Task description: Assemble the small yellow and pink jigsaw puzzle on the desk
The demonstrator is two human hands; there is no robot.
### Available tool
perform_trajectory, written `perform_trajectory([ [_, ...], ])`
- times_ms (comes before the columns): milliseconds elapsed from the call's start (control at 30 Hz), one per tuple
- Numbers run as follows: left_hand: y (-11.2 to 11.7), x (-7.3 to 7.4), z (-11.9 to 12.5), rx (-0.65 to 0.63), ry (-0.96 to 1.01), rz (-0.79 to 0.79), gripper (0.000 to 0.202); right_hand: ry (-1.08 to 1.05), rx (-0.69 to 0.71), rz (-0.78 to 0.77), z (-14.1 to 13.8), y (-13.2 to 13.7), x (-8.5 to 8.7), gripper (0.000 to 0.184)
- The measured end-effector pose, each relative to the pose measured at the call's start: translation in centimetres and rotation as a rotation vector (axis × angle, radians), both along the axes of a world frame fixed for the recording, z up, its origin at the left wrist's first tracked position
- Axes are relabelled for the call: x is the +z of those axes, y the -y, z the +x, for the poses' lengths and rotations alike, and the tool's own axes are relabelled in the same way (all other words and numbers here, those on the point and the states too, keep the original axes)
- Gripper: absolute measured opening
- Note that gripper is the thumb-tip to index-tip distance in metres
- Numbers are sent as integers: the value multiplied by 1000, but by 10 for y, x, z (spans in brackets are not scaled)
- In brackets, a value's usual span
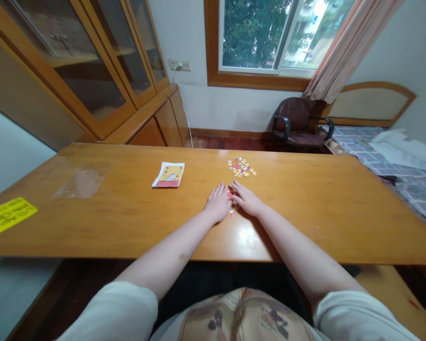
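Note:
My left hand point(218, 202) lies palm down on the wooden table, its fingers stretched forward. Opposite it rests my right hand point(247, 199), fingers extended and slightly spread. Between the two is a small heap of pink and yellow jigsaw pieces point(230, 193), partly hidden under my fingers. A few loose pieces point(233, 213) show nearer to me, between the wrists. Beyond my hands lies a larger scattered pile of jigsaw pieces point(242, 167). To the left, a picture card point(169, 175) with a white animal on yellow and red lies flat.
A clear plastic bag point(81, 182) lies on the left of the table point(323, 203), near a yellow label point(9, 218). Glass-fronted cabinets point(102, 57) stand at the left. Past the far edge are a brown armchair point(297, 121) and a bed point(386, 161).

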State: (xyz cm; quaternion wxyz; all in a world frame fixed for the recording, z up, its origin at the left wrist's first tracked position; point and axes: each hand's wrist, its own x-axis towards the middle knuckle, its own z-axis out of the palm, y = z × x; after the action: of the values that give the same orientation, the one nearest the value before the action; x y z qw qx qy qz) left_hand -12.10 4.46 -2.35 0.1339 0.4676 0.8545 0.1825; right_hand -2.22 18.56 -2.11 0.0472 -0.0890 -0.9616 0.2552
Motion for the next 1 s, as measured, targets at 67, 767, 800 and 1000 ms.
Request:
perform_trajectory([
  [67,6,5,-10,71,78,77,59,-43,-113,-102,6,-7,0,62],
  [767,25,21,-88,-266,-109,191,41,-251,-286,106,-11,-29,-3,31],
  [800,24,20,-89,-279,-114,170,43,-244,-265,108,-12,-27,-3,31],
  [1000,25,20,-91,-307,-143,38,43,-242,-232,103,-13,-24,-2,31],
])
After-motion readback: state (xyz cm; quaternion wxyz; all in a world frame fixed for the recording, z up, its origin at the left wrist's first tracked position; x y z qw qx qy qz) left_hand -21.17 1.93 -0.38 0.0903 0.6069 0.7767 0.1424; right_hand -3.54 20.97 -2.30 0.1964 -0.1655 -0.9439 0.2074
